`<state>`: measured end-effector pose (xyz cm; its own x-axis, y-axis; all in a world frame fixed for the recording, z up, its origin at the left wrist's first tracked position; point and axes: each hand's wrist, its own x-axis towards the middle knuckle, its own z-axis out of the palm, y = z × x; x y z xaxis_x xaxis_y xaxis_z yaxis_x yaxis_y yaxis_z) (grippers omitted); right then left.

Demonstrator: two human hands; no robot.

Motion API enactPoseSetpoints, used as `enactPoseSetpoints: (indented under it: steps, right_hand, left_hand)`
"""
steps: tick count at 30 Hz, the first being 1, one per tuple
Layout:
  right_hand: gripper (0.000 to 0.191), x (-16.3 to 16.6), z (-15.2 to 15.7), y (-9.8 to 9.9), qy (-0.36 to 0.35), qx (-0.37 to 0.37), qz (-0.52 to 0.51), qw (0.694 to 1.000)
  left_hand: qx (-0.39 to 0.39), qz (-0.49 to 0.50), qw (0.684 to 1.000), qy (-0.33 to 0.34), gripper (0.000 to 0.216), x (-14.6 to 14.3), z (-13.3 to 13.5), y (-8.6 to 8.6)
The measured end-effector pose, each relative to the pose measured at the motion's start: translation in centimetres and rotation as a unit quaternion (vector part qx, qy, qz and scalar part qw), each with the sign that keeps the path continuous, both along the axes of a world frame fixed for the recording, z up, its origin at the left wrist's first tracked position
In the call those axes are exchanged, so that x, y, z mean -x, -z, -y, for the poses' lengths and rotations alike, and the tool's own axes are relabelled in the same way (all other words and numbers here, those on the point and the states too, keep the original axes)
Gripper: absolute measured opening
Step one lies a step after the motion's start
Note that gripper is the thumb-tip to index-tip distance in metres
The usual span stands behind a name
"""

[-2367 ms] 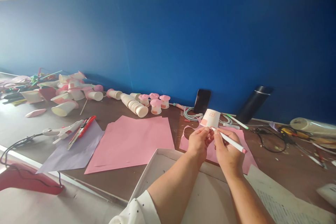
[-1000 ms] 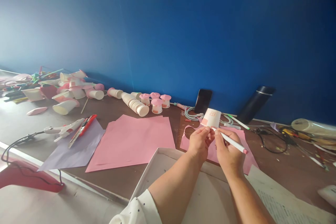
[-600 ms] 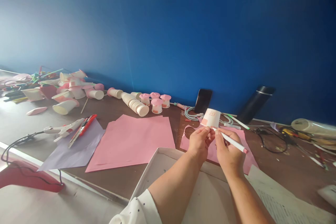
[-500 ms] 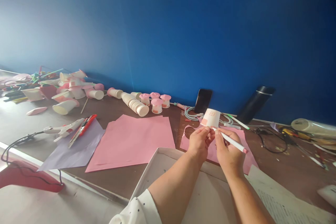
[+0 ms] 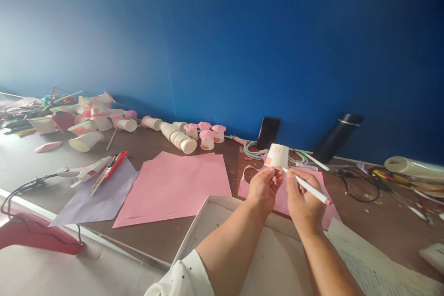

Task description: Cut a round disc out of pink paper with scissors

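Observation:
My left hand pinches the rim of a small upturned white paper cup with a pink window and door drawn on it, held just above the table. My right hand grips a white marker with a pink end, its tip touching the cup's lower edge. Under both hands lies a pink paper sheet with a round hole cut out.
Pink paper sheets and a lilac sheet with scissors and a glue gun lie to the left. Stacked cups, finished pink-roofed cups, a phone, a black flask, cables and an open white box surround me.
The cup has been turned a little in my left hand, so the drawn window now faces more to the left. The marker end has dropped slightly to the right.

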<state>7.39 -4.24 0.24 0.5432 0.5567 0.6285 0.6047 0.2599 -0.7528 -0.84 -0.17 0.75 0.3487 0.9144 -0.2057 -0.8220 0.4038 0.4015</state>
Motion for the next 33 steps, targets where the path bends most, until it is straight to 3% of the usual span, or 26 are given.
enactPoseSetpoints:
  steps: [12,25,33]
  right_hand:
    - [0.030,0.3,0.1,-0.3,-0.001,0.018,0.001,1.000]
    - [0.032,0.1,0.0,-0.1,-0.004,0.015,0.015,1.000]
    - [0.041,-0.3,0.3,-0.8,0.038,0.010,-0.087,0.995]
  left_hand:
    - [-0.045,-0.001,0.999,0.016,0.019,-0.1,-0.1,0.6]
    - [-0.044,-0.008,0.999,0.016,0.019,-0.1,-0.2,0.6]
    - [-0.048,-0.017,0.999,0.010,0.012,0.8,-0.4,-0.4]
